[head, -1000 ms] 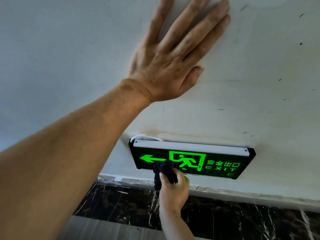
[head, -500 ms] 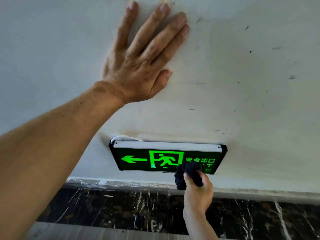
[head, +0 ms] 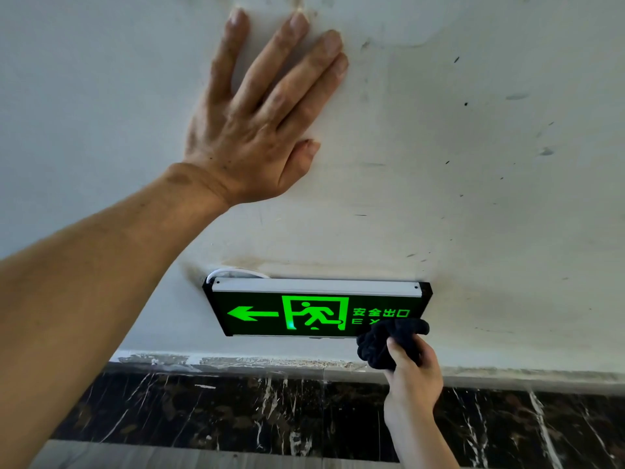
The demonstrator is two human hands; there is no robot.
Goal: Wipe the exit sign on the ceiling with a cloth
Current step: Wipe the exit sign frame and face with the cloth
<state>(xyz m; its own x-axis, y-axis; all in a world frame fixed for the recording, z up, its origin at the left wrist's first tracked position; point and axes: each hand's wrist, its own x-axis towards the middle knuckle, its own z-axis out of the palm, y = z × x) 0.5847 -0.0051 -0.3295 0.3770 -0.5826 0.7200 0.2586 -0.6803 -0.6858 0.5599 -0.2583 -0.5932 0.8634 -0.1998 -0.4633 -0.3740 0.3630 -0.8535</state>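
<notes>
Step in hand: wiping sign face. Exit sign (head: 314,308) hangs from ceiling (head: 473,147), near wall edge. Right hand (head: 414,374), grip closed round bunched black cloth (head: 389,340), cloth pressed on sign's lower right corner, covering end of lettering. Left hand (head: 260,130) flat on ceiling, fingers spread, holding nothing, likely bracing. Next: probably sweep across face, light pressure, housing looks thin. Readable: green arrow pointing left, running-man pictogram, "安全出口", "EX" then hidden.

This looks like a public or commercial building's corridor: a lit green exit sign (head: 314,309) hangs from the scuffed white ceiling (head: 473,130), and black veined marble cladding (head: 236,407) runs along the frame's bottom.
</notes>
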